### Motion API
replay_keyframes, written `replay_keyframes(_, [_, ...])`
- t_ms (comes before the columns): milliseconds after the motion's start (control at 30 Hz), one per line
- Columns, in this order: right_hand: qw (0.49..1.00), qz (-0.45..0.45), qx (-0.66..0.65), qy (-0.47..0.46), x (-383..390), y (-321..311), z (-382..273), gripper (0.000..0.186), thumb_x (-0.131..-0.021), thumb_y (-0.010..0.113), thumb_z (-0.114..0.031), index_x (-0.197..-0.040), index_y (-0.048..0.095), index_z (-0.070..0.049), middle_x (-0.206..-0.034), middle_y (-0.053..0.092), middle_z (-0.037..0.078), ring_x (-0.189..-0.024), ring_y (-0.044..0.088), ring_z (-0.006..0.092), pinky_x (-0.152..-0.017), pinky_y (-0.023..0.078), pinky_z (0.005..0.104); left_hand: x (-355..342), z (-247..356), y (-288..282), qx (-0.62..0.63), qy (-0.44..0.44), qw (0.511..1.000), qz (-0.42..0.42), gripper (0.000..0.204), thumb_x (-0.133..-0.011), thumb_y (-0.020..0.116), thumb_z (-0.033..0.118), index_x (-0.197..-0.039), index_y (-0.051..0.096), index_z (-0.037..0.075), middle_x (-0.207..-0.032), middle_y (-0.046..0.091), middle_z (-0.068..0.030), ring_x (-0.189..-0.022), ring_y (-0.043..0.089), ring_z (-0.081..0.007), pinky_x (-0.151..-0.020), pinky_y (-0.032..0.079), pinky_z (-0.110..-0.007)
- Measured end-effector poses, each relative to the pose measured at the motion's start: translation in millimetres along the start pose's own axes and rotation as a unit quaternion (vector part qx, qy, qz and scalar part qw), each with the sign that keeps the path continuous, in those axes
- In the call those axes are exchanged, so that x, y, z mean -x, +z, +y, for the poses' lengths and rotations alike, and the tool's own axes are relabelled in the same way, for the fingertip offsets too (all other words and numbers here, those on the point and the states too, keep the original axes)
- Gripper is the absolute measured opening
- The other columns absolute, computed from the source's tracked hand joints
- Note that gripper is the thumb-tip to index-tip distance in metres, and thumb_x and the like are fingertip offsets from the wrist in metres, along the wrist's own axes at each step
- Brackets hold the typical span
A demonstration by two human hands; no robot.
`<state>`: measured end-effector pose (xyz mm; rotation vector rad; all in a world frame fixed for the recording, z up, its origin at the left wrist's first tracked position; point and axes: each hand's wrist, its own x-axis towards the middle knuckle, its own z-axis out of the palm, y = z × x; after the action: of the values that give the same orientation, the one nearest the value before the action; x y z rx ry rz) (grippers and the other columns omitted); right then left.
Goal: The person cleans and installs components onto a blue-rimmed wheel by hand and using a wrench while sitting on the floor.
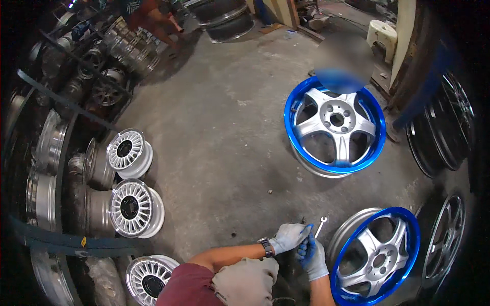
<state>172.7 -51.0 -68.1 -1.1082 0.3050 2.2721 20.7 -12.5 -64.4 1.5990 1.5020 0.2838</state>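
Observation:
My left hand point(292, 237), in a pale glove with a watch point(266, 247) at its wrist, meets my right hand point(313, 257) low in the head view. The right glove is pale with blue fingers. Both sets of fingers are pinched together; whatever lies between them is too small or hidden to name. Just beyond the right fingers shows the open jaw of a wrench point(323, 220); whether that hand touches it I cannot tell. Close on the right, a silver five-spoke wheel rim with a blue lip point(377, 261) leans tilted. A similar blue-lipped rim point(341, 135) lies face up farther off.
Along the left, several white multi-spoke rims point(127, 208) stand beside a metal rack point(76, 107) loaded with wheels. Dark rims point(443, 237) lean at the right edge. A white plastic stool point(382, 34) stands far right. Another person point(153, 18) is at the far left.

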Motion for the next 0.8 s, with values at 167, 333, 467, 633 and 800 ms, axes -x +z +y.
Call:
replay_keyframes(167, [0.96,0.052,0.203,-0.188,2.6,9.9,14.7,0.027,-0.104,0.053,-0.036,-0.091,0.06,-0.014,-0.07,0.052,-0.004,-0.06,0.046,0.007,-0.054,0.038,0.0276,2.5,-10.6,13.5,0.011,-0.067,0.998,-0.007,0.068,-0.105,0.033,0.054,-0.077,0.069,0.004,-0.075,0.069,-0.0226,-0.075,0.068,-0.0424,-0.07,0.051,-0.052])
replay_keyframes(333, [0.8,0.128,0.453,-0.371,-1.8,-12.7,25.0,0.021,-0.1,0.057,-0.015,-0.109,0.063,0.002,-0.096,0.069,0.009,-0.086,0.062,0.0209,-0.08,0.05,0.0361,0.2,-18.7,14.4,0.155,-0.153,0.971,-0.103,0.073,-0.104,0.035,0.059,-0.077,0.065,-0.002,-0.076,0.065,-0.0268,-0.074,0.064,-0.0446,-0.072,0.048,-0.052])
replay_keyframes(467, [0.75,0.117,0.535,-0.371,5.2,3.7,18.4,0.026,-0.099,0.059,-0.014,-0.117,0.064,0.004,-0.11,0.07,0.014,-0.102,0.065,0.023,-0.093,0.049,0.0386,-7.8,-68.3,40.6,0.102,-0.018,0.995,0.001,0.072,-0.103,0.037,0.056,-0.077,0.068,-0.003,-0.071,0.064,-0.0279,-0.069,0.064,-0.0431,-0.071,0.049,-0.051])
replay_keyframes(633, [0.801,0.16,0.469,-0.336,-10.0,-1.8,0.9,0.029,-0.097,0.062,-0.019,-0.118,0.067,0.0,-0.111,0.071,0.018,-0.105,0.068,0.0253,-0.094,0.05,0.0359,-11.5,-30.0,-0.5,0.205,-0.103,0.969,-0.091,0.064,-0.104,0.045,0.055,-0.078,0.07,0.002,-0.065,0.062,-0.0117,-0.062,0.056,-0.0214,-0.06,0.047,-0.041])
replay_keyframes(800, [0.68,0.289,0.565,-0.368,-41.6,-26.0,3.9,0.023,-0.092,0.065,-0.019,-0.106,0.068,-0.001,-0.096,0.07,0.022,-0.09,0.07,0.0345,-0.082,0.053,0.0413,-31.3,-74.3,18.6,0.331,-0.161,0.923,-0.11,0.059,-0.101,0.049,0.061,-0.086,0.065,0.006,-0.073,0.057,0.0008,-0.066,0.05,-0.0103,-0.06,0.044,-0.03])
